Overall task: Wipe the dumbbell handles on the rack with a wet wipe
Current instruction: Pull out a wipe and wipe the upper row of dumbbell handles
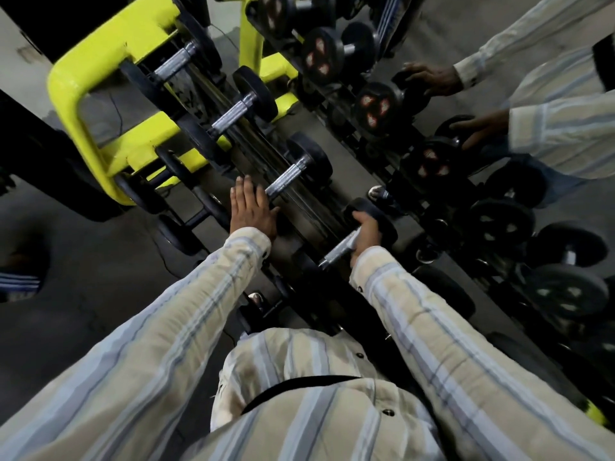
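We are looking down at a yellow-framed dumbbell rack (pixel 76 104) facing a mirror (pixel 466 34). Our right hand (pixel 366 232) is curling its grip around the knurled steel handle (pixel 339 249) of the nearest dumbbell (pixel 372 216) on the top rail. Our left hand (pixel 251 207) is resting flat, fingers straight, on the end plate of the next dumbbell (pixel 299 173). We cannot tell whether a wet wipe is under the right grip.

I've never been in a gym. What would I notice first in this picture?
Probably the bright yellow rack frame at upper left, with shiny dumbbell handles lined up beside it. In the middle, the right hand grips one handle, and the left hand lies flat on the rack. A mirror on the right repeats it all.
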`<state>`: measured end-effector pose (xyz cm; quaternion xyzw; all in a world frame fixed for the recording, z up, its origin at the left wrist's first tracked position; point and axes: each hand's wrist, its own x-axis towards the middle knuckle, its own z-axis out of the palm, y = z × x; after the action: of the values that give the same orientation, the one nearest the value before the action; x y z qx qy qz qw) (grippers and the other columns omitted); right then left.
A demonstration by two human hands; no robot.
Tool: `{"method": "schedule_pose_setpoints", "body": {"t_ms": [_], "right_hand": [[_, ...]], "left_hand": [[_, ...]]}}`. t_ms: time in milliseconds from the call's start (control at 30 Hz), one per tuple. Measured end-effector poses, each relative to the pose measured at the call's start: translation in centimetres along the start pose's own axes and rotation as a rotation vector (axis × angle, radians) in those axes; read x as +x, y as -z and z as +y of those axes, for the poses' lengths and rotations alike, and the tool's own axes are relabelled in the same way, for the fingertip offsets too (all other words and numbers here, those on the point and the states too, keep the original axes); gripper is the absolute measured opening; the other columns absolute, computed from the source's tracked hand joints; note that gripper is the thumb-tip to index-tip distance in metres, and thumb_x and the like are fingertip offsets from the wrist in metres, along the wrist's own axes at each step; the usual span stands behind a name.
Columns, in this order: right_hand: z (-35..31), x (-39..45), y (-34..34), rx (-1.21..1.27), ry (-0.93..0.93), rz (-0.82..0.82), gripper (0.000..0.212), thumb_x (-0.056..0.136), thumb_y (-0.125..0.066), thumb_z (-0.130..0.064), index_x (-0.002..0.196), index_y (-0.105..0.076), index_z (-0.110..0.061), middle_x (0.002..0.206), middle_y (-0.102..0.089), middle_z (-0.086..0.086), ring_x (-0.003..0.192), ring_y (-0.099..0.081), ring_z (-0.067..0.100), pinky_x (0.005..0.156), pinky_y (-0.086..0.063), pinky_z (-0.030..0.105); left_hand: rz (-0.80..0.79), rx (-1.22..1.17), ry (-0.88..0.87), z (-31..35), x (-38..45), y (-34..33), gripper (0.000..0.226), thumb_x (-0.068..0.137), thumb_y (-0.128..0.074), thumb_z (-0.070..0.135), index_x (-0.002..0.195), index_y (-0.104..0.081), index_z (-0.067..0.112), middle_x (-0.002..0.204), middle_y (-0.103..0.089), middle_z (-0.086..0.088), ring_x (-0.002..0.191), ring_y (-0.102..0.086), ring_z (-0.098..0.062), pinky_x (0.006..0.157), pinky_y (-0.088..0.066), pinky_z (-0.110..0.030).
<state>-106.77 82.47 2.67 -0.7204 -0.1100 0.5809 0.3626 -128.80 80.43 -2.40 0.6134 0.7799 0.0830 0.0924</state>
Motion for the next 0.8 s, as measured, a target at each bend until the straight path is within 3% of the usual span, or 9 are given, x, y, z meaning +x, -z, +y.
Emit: {"method": "schedule_pose_setpoints", "body": {"t_ms": [167, 233, 333, 467, 533, 600, 667, 733, 800], "right_hand": [[0.6, -3.3, 1.8, -0.201, -0.210, -0.214, 0.034, 0.075, -0.071, -0.047, 0.080, -0.062, -0.014, 0.077, -0.061, 0.003, 0.065, -0.058, 0.022, 0.059, -0.046, 0.029], [0.6, -3.2, 2.4, -0.103, -0.281, -0.218, 0.039, 0.074, -0.070, -0.048, 0.086, -0.063, -0.011, 0.081, -0.063, 0.006, 0.066, -0.060, 0.022, 0.064, -0.047, 0.030], [-0.4, -1.8, 2.2, 0.266, -0.129, -0.076, 0.021, 0.084, -0.066, -0.030, 0.078, -0.056, -0.013, 0.081, -0.055, 0.005, 0.070, -0.057, 0.019, 0.077, -0.047, 0.031], [0.3, -3.3, 1.7, 0.014, -0.216, -0.184, 0.035, 0.081, -0.067, -0.047, 0.073, -0.055, -0.015, 0.073, -0.055, 0.003, 0.063, -0.054, 0.019, 0.063, -0.043, 0.029], [0.3, -3.6, 2.2, -0.161, -0.311, -0.263, 0.051, 0.079, -0.063, -0.059, 0.089, -0.064, -0.009, 0.087, -0.065, 0.009, 0.078, -0.062, 0.027, 0.079, -0.050, 0.034], [-0.5, -3.8, 2.6, -0.031, -0.284, -0.213, 0.052, 0.081, -0.065, -0.054, 0.101, -0.062, -0.006, 0.096, -0.062, 0.015, 0.090, -0.062, 0.030, 0.097, -0.049, 0.041], [-0.9, -3.3, 2.3, 0.197, -0.166, -0.119, 0.031, 0.082, -0.067, -0.040, 0.093, -0.058, -0.012, 0.094, -0.057, 0.010, 0.084, -0.060, 0.025, 0.089, -0.049, 0.035], [-0.3, -3.0, 2.0, 0.110, -0.056, -0.051, 0.020, 0.081, -0.070, -0.033, 0.086, -0.061, -0.016, 0.093, -0.058, 0.006, 0.083, -0.060, 0.021, 0.079, -0.050, 0.033], [1.0, -3.5, 1.5, -0.075, -0.050, -0.080, 0.034, 0.071, -0.076, -0.034, 0.094, -0.066, -0.012, 0.098, -0.062, 0.009, 0.093, -0.064, 0.026, 0.089, -0.053, 0.038]], "left_hand": [[0.003, -0.002, 0.006, 0.2, 0.0, 0.1, 0.069, 0.095, -0.061, 0.038, 0.144, -0.041, -0.006, 0.160, -0.024, -0.031, 0.152, -0.015, -0.048, 0.125, -0.006, -0.055], [0.007, -0.005, 0.009, 0.2, -0.1, 0.1, 0.069, 0.094, -0.062, 0.038, 0.144, -0.042, -0.006, 0.160, -0.024, -0.031, 0.152, -0.015, -0.048, 0.125, -0.006, -0.055], [0.009, -0.005, 0.012, 0.1, 0.0, -0.1, 0.069, 0.094, -0.062, 0.038, 0.144, -0.041, -0.005, 0.160, -0.023, -0.031, 0.152, -0.014, -0.047, 0.125, -0.005, -0.054], [0.015, -0.009, 0.005, 0.2, 0.0, 0.1, 0.069, 0.096, -0.060, 0.038, 0.145, -0.040, -0.005, 0.160, -0.023, -0.031, 0.152, -0.014, -0.047, 0.125, -0.004, -0.054], [0.020, -0.010, 0.006, 0.1, 0.0, 0.0, 0.068, 0.096, -0.060, 0.039, 0.144, -0.041, -0.005, 0.160, -0.023, -0.031, 0.152, -0.014, -0.047, 0.125, -0.004, -0.054], [0.019, -0.015, 0.006, 0.1, 0.0, 0.0, 0.068, 0.095, -0.061, 0.039, 0.143, -0.042, -0.005, 0.160, -0.024, -0.031, 0.152, -0.015, -0.047, 0.126, -0.006, -0.055], [0.023, -0.019, 0.003, 0.1, 0.0, -0.1, 0.067, 0.095, -0.061, 0.038, 0.142, -0.042, -0.005, 0.159, -0.025, -0.031, 0.152, -0.016, -0.047, 0.126, -0.008, -0.055], [0.033, -0.015, 0.003, 0.1, 0.0, -0.2, 0.067, 0.094, -0.062, 0.038, 0.141, -0.043, -0.005, 0.159, -0.026, -0.031, 0.152, -0.017, -0.048, 0.126, -0.009, -0.056], [0.047, -0.015, -0.002, 0.1, -0.1, -0.2, 0.066, 0.093, -0.063, 0.037, 0.139, -0.045, -0.006, 0.157, -0.029, -0.032, 0.151, -0.019, -0.049, 0.125, -0.010, -0.057]]}}
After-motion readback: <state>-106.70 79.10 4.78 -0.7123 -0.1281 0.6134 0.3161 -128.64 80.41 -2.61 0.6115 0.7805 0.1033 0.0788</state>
